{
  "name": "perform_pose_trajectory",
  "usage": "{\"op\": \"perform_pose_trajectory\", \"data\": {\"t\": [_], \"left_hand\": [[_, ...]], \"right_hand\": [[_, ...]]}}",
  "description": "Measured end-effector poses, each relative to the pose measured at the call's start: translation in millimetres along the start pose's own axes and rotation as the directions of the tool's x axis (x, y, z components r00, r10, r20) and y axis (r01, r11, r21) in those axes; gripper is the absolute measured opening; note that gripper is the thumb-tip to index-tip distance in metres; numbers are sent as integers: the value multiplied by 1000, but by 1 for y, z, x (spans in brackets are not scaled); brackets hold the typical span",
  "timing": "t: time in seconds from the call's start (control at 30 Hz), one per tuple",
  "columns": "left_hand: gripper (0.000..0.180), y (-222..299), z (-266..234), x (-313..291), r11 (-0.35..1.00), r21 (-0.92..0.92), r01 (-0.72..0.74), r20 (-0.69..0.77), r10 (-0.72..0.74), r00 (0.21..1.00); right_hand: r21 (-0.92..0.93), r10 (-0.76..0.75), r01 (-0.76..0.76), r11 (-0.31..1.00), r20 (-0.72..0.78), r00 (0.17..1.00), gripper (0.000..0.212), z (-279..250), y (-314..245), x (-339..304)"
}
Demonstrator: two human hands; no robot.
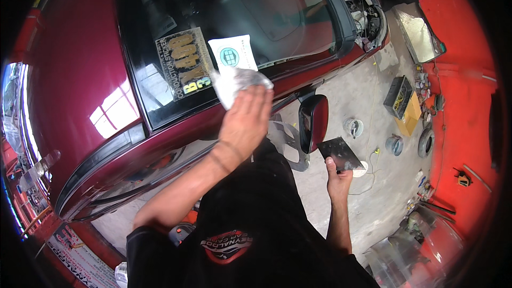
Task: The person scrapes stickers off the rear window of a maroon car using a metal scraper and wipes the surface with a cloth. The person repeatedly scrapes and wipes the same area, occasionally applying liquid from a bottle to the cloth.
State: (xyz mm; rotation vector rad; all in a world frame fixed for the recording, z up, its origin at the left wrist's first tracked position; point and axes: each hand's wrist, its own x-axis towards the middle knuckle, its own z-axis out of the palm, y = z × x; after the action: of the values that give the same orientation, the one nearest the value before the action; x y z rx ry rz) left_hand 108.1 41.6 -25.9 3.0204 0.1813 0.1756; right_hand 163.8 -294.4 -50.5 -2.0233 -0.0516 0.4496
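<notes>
Left hand (246, 113), nearly flat, held crumpled white cloth (228, 86) against car glass (145, 77); cloth partly covered, axis unclear. Farther, right hand (340, 178) pinched dark plate (339, 153), long axis slanting upper-left to lower-right; grip's underside hidden.

Lettered window stickers (184, 64), printed black shirt (256, 210), lettered lower-left banner (74, 253)

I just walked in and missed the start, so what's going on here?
A person's left hand presses a bunched white cloth to the windshield of a dark red car, next to a white label. The right hand grips a dark flat panel by its near edge, close to the side mirror.
</notes>
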Motion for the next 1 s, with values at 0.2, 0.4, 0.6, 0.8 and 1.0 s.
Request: {"op": "perform_pose_trajectory", "data": {"t": [0.2,0.4,0.6,0.8,1.0], "left_hand": [[61,70,128,115,999,-9,-49,147,50,988],[57,96,145,158,988,128,-88,244,55,968],[54,34,37,54,988,144,-52,232,17,973],[52,-43,-67,-77,979,-52,197,-36,-199,979],[41,-31,-124,-102,166,-927,336,144,-672,727]], "right_hand": [[105,179,-170,980,-82,980,22,-15,21,-26],[48,203,-198,979,-137,970,30,-22,22,-29],[-19,13,-15,1000,-83,996,29,1,-19,4],[-53,-119,131,990,193,974,28,39,-65,53],[90,-251,237,967,224,942,26,65,-97,80]]}}
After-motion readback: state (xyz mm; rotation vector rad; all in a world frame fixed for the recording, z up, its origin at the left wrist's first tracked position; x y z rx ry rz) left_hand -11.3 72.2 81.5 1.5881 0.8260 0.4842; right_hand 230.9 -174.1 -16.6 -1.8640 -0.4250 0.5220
